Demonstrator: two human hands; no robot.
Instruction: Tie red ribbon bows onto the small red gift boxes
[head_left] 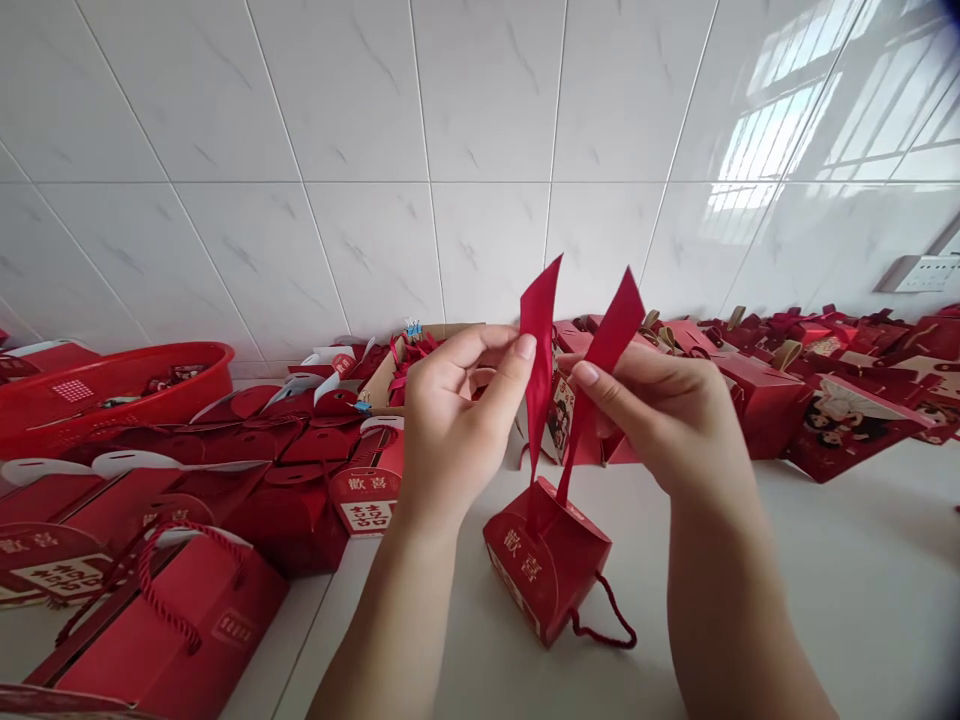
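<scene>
A small red gift box (pixel 551 560) with gold lettering sits tilted on the white tabletop, in front of me. From its top rise the two ends of a red ribbon (pixel 541 300), spread in a narrow V with slanted tips. Between thumb and fingers, my left hand (pixel 465 410) pinches the left ribbon end. My right hand (pixel 652 400) pinches the other end the same way, just to the right. A dark red cord handle (pixel 611 625) hangs from the box's right side and rests on the table. Both hands are above the box, not touching it.
Rows of red gift boxes (pixel 300 510) stand at the left, a larger one (pixel 180 620) with a rope handle nearest. A red plastic basin (pixel 150 380) is behind them. A cardboard box of ribbons (pixel 409 365) stands by the tiled wall (pixel 360 240). More boxes (pixel 765 395) crowd the right.
</scene>
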